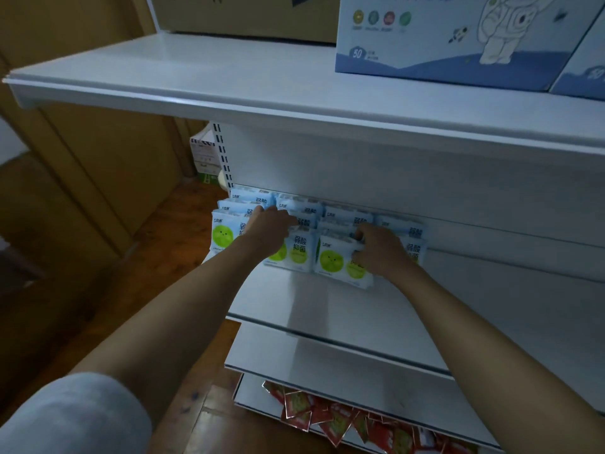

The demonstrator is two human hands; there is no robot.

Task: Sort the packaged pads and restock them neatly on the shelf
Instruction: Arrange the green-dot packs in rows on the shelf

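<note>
- Left hand (268, 224) rests on pad packs (298, 249) at 11 o'clock, fingers seemingly relaxed.
- Right hand (379, 249) grips the front pack (340, 262); rows run 9 to 3 along the shelf (327, 309).

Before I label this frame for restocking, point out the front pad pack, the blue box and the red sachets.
front pad pack (330, 261), head view, green circle.
blue box (425, 37), head view, front face.
red sachets (330, 417), head view, middle of pile.
</note>
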